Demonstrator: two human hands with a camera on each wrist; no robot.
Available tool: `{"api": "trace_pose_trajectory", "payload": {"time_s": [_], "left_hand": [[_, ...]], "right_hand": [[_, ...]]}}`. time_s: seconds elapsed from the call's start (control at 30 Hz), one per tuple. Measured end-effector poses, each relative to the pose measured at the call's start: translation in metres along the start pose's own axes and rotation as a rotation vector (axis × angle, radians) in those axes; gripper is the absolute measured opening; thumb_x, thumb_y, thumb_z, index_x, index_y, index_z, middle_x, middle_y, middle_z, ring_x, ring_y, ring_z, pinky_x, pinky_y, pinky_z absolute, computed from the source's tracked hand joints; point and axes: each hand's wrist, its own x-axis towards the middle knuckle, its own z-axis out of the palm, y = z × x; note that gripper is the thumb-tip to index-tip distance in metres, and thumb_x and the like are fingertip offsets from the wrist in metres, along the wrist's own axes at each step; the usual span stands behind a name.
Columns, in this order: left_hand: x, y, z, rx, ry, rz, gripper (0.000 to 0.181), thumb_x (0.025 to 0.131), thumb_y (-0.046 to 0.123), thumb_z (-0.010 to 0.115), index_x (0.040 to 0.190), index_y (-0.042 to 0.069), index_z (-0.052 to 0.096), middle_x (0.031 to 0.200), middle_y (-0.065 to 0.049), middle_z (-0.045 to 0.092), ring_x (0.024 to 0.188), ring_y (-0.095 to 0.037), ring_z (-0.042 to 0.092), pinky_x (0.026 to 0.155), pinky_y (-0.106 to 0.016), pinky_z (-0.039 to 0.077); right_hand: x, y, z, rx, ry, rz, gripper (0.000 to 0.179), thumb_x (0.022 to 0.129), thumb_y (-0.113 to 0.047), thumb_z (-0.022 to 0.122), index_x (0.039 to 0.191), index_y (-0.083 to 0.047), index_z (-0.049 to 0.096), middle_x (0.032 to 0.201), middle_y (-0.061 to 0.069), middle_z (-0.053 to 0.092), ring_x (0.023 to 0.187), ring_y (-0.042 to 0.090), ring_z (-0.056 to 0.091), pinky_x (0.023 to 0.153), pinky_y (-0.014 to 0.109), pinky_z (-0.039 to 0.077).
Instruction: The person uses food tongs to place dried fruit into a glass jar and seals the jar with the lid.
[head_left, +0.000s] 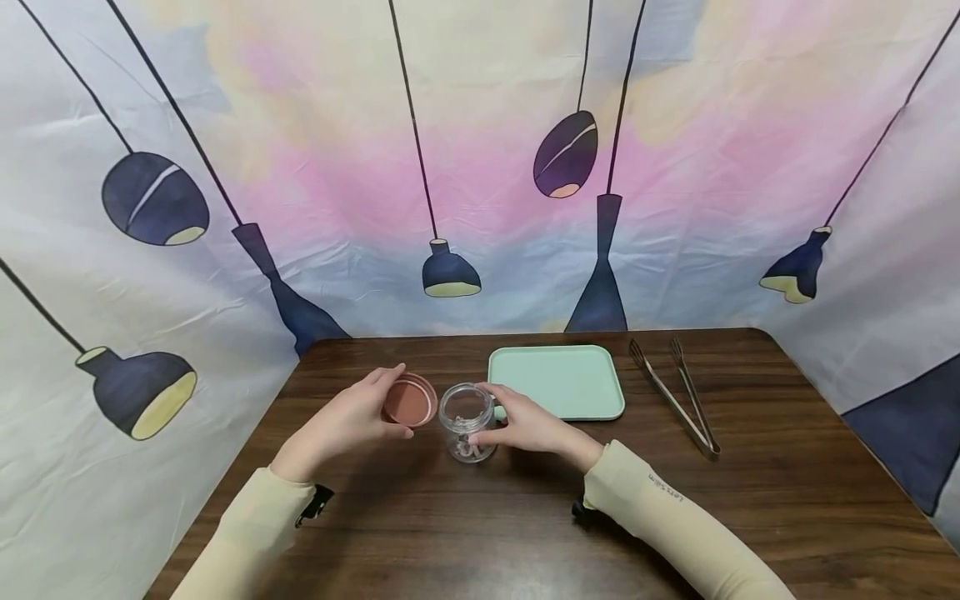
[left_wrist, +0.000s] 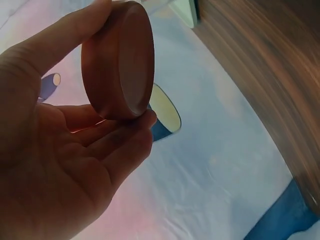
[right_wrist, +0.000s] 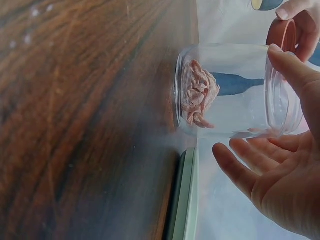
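A round reddish-brown screw lid is pinched by its edge between the thumb and fingers of my left hand, its hollow underside facing the head camera. Just to its right, a clear, wide-mouthed jar stands upright and uncovered on the table. My right hand grips the jar from the right side, with the thumb and fingers about its upper part. Inside, a small heap of pinkish-brown, crinkled strips lies at the bottom. The lid is held apart from the jar's rim.
Behind the right hand lies a pale green rectangular tray. Metal tongs rest spread on the table's right side. The dark wooden table ends at a hanging cloth backdrop printed with lamps.
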Motion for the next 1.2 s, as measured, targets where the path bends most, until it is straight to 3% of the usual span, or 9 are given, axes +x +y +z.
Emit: {"api": "trace_pose_trajectory", "payload": {"time_s": [0.27,0.63,0.9,1.2], "left_hand": [[0.005,0.004,0.005,-0.037,0.056,0.022,0.097,0.074,0.03,0.092,0.15,-0.002,0.041,0.134,-0.02,0.054,0.112,-0.03,0.061,0.093,-0.047,0.051],[0.018,0.014,0.011,-0.181,0.071,0.064,0.101,0.077,0.037,0.089,0.156,0.007,0.034,0.144,-0.011,0.049,0.134,-0.03,0.048,0.104,-0.051,0.044],[0.033,0.027,0.017,-0.173,0.023,0.162,0.092,0.081,0.041,0.085,0.153,0.008,0.039,0.141,-0.009,0.052,0.121,-0.023,0.054,0.096,-0.044,0.049],[0.048,0.035,0.029,-0.143,-0.045,0.168,0.086,0.079,0.042,0.086,0.148,0.008,0.047,0.133,-0.007,0.055,0.112,-0.018,0.053,0.086,-0.037,0.051]], "right_hand": [[0.0,0.001,0.002,0.001,0.001,-0.003,0.09,0.088,-0.049,0.077,0.156,-0.01,0.034,0.154,0.012,0.041,0.133,0.026,0.049,0.094,0.042,0.051],[0.0,0.002,0.004,0.019,-0.003,-0.002,0.089,0.088,-0.049,0.076,0.157,-0.01,0.033,0.154,0.011,0.041,0.134,0.026,0.049,0.095,0.043,0.05],[0.0,0.003,0.003,0.021,-0.008,0.003,0.09,0.089,-0.047,0.076,0.157,-0.008,0.031,0.157,0.011,0.038,0.139,0.027,0.043,0.1,0.047,0.047],[0.001,0.003,-0.001,0.068,-0.012,-0.03,0.09,0.088,-0.044,0.078,0.159,-0.016,0.031,0.156,0.004,0.041,0.141,0.022,0.042,0.104,0.044,0.045]]}}
